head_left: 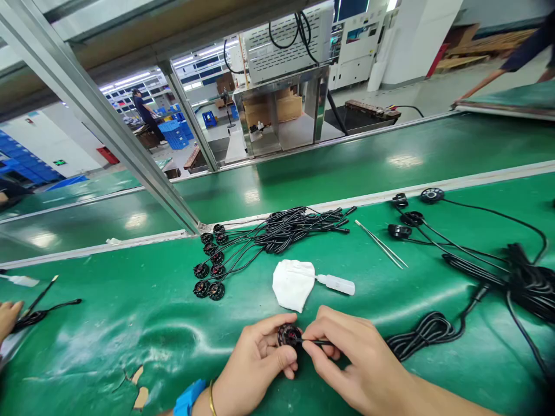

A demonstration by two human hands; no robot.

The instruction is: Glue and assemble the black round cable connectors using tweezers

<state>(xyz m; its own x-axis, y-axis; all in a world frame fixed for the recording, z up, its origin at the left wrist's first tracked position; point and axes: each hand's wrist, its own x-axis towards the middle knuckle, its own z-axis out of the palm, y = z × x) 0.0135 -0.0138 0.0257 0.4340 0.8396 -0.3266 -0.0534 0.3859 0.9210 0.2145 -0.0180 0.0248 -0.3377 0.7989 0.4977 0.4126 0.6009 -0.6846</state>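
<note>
At the front of the green mat, my left hand (260,352) grips a small round black part (287,335) with reddish wires or metal inside it. My right hand (347,352) pinches the black cable (315,342) close to where it meets that part. To the right, a coiled stretch of black cable (429,335) lies near my right wrist; whether it belongs to the held part I cannot tell. Just beyond my hands rest a folded white cloth (293,284) and a small translucent bottle (339,284) with a thin nozzle touching the cloth.
Several round parts (210,260) with bundled cables (290,228) lie at the back. Metal tweezers (381,244) sit right of them, then more cabled round parts (411,218). Another person's hand (8,318) is at the far left. Beyond a metal post (130,138) runs a green conveyor belt (281,185).
</note>
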